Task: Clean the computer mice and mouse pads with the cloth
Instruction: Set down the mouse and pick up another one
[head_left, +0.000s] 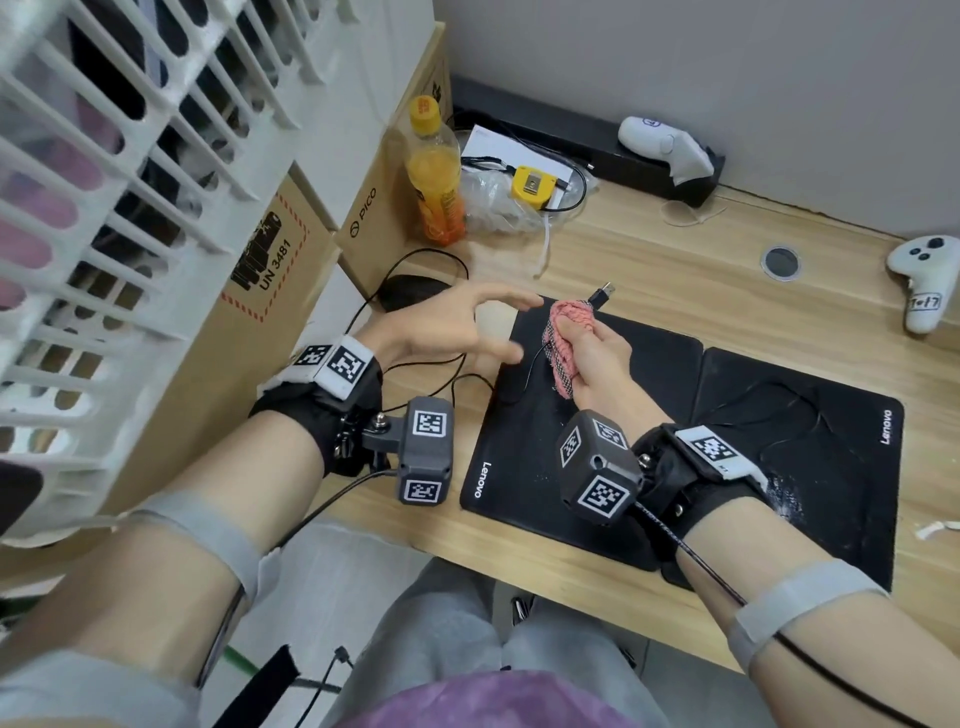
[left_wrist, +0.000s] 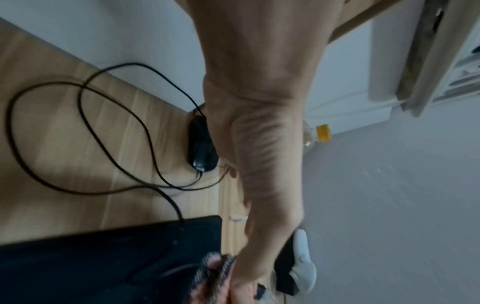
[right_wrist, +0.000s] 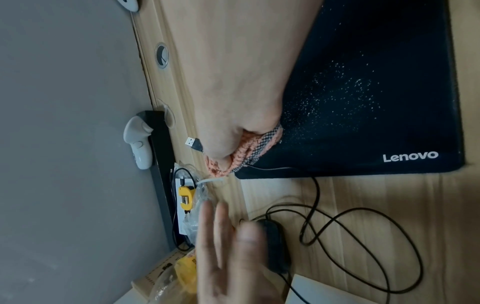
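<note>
My right hand (head_left: 587, 353) grips a bunched pink cloth (head_left: 563, 338) over the far edge of the left black Lenovo mouse pad (head_left: 550, 457). A thin black cable runs through the cloth, and its USB plug (head_left: 602, 297) sticks out past it. The right wrist view shows the cloth (right_wrist: 233, 158), the plug (right_wrist: 193, 143) and white specks on the pad (right_wrist: 363, 61). My left hand (head_left: 498, 327) hovers open with fingers spread, holding nothing. Just beyond it, a black mouse (head_left: 410, 292) lies on the desk, its cable looped beside it (left_wrist: 103, 144). A second Lenovo pad (head_left: 810, 457) lies to the right.
Cardboard boxes (head_left: 270, 291) and a white slatted crate (head_left: 104, 208) stand close on the left. An orange drink bottle (head_left: 434, 171), a yellow tape measure (head_left: 532, 187) and a plastic bag sit at the back. Two white controllers (head_left: 665, 145) (head_left: 922, 280) lie back right.
</note>
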